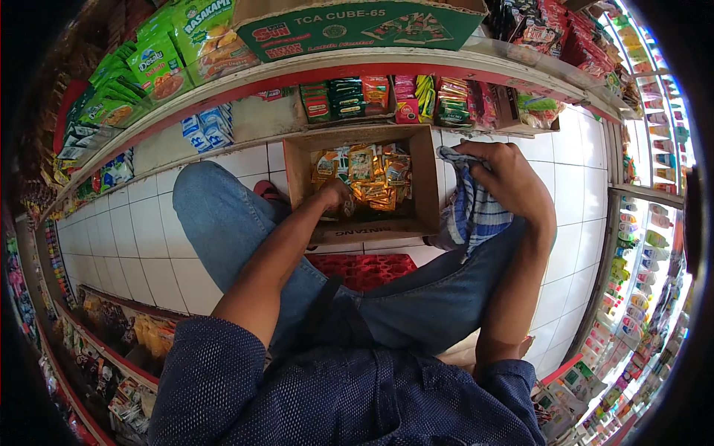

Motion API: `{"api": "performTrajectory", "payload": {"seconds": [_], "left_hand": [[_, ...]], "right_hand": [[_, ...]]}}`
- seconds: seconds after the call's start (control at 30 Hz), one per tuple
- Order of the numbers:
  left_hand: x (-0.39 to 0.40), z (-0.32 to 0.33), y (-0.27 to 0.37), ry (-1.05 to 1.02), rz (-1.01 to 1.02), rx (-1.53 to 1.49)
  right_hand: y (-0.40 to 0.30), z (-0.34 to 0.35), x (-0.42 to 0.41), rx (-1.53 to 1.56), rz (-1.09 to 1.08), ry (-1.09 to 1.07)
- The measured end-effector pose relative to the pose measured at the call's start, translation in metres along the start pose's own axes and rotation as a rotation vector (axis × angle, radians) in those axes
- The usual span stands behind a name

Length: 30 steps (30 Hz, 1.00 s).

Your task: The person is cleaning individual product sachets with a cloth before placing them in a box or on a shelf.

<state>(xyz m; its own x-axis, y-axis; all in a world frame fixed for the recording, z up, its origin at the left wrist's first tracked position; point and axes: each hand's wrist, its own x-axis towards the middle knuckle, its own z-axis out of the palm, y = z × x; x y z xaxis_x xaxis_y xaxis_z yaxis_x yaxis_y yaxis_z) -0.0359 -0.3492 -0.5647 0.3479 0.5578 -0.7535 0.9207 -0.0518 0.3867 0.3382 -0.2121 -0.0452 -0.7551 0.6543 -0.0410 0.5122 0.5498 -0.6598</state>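
A cardboard box (360, 230) stands on the floor between my knees, with gold-orange sachets (371, 181) heaped inside. My left hand (336, 196) reaches into its left part, fingers curled down against the near side of the heap. A small packet shows at those fingertips, but whether they grip it is hidden. To the right of the box, my right hand (505, 173) clutches a blue-and-white checked cloth (482, 214). The cloth hangs in folds over my right knee.
A shelf edge (357, 74) crosses in front, bearing green seasoning packets (159, 64) and a green carton (362, 33). Below it sit boxed sachets (346, 99) and blue-white packets (207, 129). A red stool (362, 268) is under me; stocked shelves (636, 267) stand at right.
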Motion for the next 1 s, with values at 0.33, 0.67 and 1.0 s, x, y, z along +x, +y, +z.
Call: {"api": "performTrajectory", "payload": {"seconds": [0.33, 0.67, 1.0], "left_hand": [[-0.024, -0.045, 0.120, 0.238, 0.000, -1.689], [-0.152, -0.214, 0.185, 0.451, 0.574, -1.059], [-0.253, -0.256, 0.228, 0.339, 0.692, -2.172]], "right_hand": [[0.019, 0.001, -0.012, -0.093, 0.132, -0.050], [0.021, 0.003, -0.009, -0.076, 0.176, 0.011], [0.002, 0.011, 0.006, 0.007, 0.168, 0.098]]}}
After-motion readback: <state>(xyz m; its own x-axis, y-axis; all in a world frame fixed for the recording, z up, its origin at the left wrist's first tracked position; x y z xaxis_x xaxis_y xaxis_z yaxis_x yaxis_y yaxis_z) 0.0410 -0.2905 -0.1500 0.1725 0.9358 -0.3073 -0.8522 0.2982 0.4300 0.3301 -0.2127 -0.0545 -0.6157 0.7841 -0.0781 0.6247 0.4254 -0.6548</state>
